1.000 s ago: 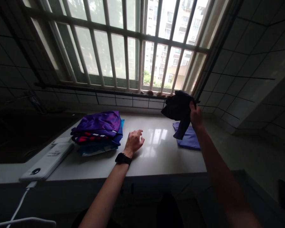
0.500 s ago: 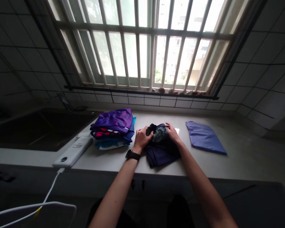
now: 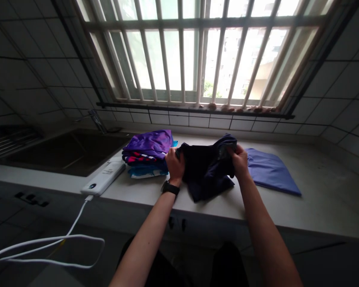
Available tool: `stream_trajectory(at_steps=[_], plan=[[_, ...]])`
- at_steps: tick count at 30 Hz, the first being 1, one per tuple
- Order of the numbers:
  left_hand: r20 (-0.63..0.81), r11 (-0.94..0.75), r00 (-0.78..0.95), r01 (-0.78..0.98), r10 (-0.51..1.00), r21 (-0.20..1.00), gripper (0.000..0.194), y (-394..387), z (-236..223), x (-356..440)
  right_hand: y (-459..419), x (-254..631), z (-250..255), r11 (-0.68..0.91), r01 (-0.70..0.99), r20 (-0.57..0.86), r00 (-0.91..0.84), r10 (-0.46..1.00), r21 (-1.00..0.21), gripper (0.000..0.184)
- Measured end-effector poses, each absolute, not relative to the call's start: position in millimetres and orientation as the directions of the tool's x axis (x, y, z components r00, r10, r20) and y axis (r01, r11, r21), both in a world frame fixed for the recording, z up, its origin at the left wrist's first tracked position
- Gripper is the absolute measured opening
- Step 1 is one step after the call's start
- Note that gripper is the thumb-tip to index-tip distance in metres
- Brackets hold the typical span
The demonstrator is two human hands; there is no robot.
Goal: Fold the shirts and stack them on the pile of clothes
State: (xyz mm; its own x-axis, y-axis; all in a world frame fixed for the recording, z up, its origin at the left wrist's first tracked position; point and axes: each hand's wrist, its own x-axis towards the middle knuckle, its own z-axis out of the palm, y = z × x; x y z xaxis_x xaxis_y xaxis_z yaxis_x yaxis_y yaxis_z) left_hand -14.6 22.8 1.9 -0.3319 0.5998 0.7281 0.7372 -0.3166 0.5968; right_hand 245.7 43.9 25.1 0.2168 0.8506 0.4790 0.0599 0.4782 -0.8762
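Observation:
A dark navy garment point(image 3: 208, 169) is stretched between my two hands over the counter, its lower part hanging down toward the worktop. My left hand point(image 3: 175, 163), with a black watch on the wrist, is closed on the garment's left edge. On the other side my right hand point(image 3: 239, 159) pinches its upper right corner, where a greyish patch shows. The garment's exact kind cannot be made out. Just left of my left hand stands a pile of folded clothes point(image 3: 148, 145), purple on top. A folded blue-violet cloth point(image 3: 272, 171) lies flat to the right of my right hand.
A white power bank point(image 3: 104, 177) with a white cable point(image 3: 74, 223) lies near the counter's front edge. Left of it is a dark sink point(image 3: 60, 155) with a faucet point(image 3: 97, 121). The pale counter point(image 3: 323, 187) runs beneath a barred window point(image 3: 191, 63).
My hands have moved apart and lifted the dark garment, which was bunched on the counter and is now spread between them. The view has shifted slightly.

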Motion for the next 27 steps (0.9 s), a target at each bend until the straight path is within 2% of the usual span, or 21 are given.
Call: stream_trajectory(at_steps=[2,5,8,10,14,17,19,21,24,27], plan=[[0.74,-0.297,-0.37,0.745,0.562,0.598,0.024,22.9,3.3,-17.1,45.9,252.7,25.8,0.473,0.062,0.457,0.392,0.798,-0.879,0.025],[0.759,-0.302,-0.353,0.762,0.547,0.573,0.025,22.4,4.8,-16.9,45.0,262.4,23.2,0.33,0.219,0.395,0.567,0.723,-0.918,0.017],[0.771,-0.355,-0.285,0.761,0.569,0.543,0.029,20.6,5.1,-13.7,41.0,265.6,21.6,0.196,0.278,0.332,0.621,0.71,-0.94,0.03],[0.766,-0.395,-0.237,0.744,0.598,0.539,0.031,19.0,5.0,-11.5,37.9,263.5,23.6,0.19,0.272,0.322,0.614,0.72,-0.943,0.038],[0.743,-0.438,-0.191,0.703,0.642,0.56,0.033,17.1,4.7,-9.6,31.4,256.2,30.3,0.301,0.388,0.47,0.484,0.738,-0.871,0.054],[0.74,-0.435,-0.182,0.708,0.648,0.555,0.038,18.2,4.1,-10.0,27.7,251.9,29.6,0.446,0.399,0.523,0.105,0.846,-0.801,0.059],[0.74,-0.423,-0.185,0.72,0.646,0.55,0.039,19.7,3.8,-10.4,26.5,248.7,25.1,0.492,0.401,0.469,-0.162,0.868,-0.773,0.066],[0.736,-0.407,-0.191,0.731,0.649,0.548,0.037,21.0,3.6,-10.5,26.1,244.6,19.6,0.497,0.492,0.401,-0.293,0.868,-0.715,0.072],[0.717,-0.385,-0.195,0.734,0.669,0.559,0.032,20.7,4.0,-9.9,26.5,238.7,15.1,0.422,0.702,0.338,-0.267,0.903,-0.573,0.058],[0.689,-0.376,-0.177,0.729,0.703,0.571,0.028,18.4,5.3,-8.1,27.3,236.9,17.3,0.261,0.806,0.337,-0.08,0.938,-0.532,0.042]])
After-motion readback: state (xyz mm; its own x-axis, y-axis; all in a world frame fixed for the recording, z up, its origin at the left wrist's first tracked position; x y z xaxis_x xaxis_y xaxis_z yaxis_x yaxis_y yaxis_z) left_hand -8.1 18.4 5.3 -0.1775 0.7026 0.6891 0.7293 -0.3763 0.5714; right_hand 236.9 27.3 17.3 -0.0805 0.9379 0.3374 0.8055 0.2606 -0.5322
